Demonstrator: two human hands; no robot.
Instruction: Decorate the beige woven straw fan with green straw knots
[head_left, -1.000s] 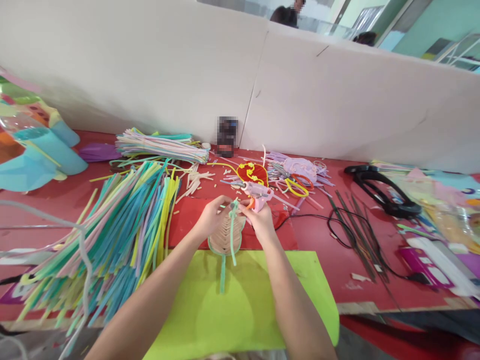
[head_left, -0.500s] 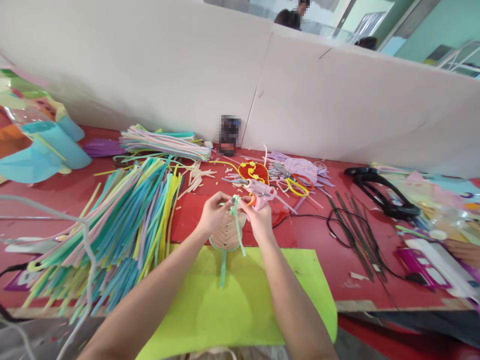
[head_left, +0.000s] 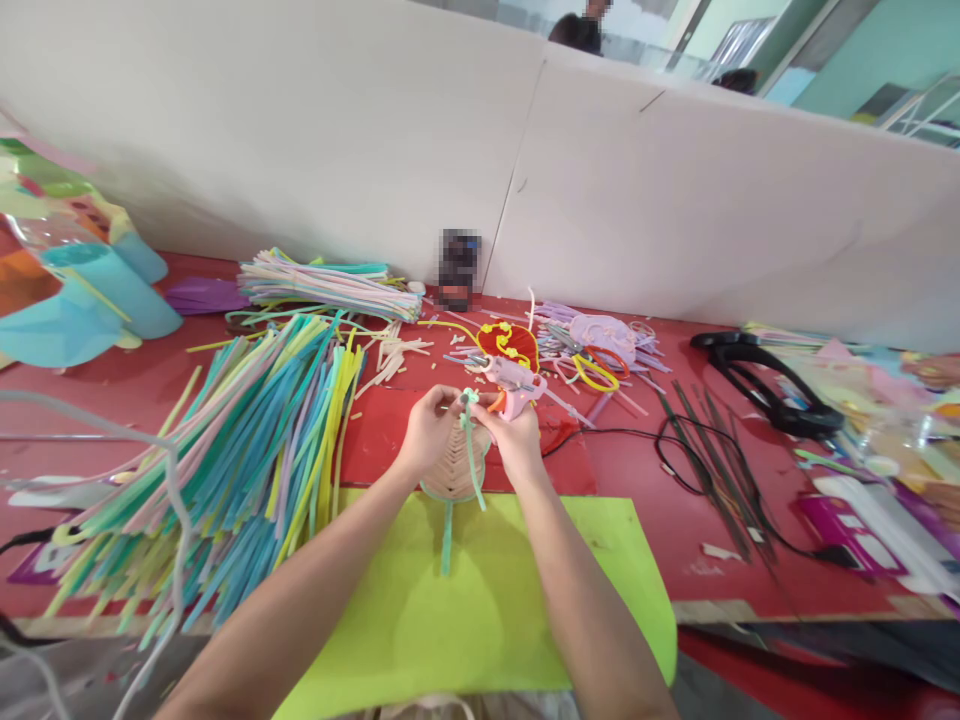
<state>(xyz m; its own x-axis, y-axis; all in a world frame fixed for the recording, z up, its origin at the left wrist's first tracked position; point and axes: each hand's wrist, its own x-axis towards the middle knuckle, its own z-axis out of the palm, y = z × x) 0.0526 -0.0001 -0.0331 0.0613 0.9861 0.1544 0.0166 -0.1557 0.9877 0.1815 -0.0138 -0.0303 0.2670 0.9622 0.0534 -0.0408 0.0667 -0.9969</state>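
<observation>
My left hand [head_left: 429,430] is closed, its fingertips pinching the knotted top of a mint-green pipe cleaner [head_left: 474,455], whose loose end hangs down. My right hand [head_left: 519,440] is closed around the handle of a pink hot glue gun [head_left: 513,378], nozzle pointing left and away from me. Its thumb and fingertips also meet the green knot beside my left fingers. Just beneath both hands is a beige, ribbed, fan-shaped pipe-cleaner piece [head_left: 452,475] with a green edge and a green stem [head_left: 448,540]. The fingers hide its upper part.
A large heap of pipe cleaners [head_left: 247,440] lies left, a bundle [head_left: 330,285] behind it. Scissors [head_left: 596,372], a red heart-shaped piece [head_left: 510,345] and lilac pieces [head_left: 604,338] lie beyond my hands. A black cable [head_left: 675,450] runs right. Yellow-green sheet [head_left: 585,600] covers the front edge.
The glue gun has shifted slightly left and tilted with my right hand. The pipe cleaner's hanging end has swung a little left. My left hand stays nearly in place.
</observation>
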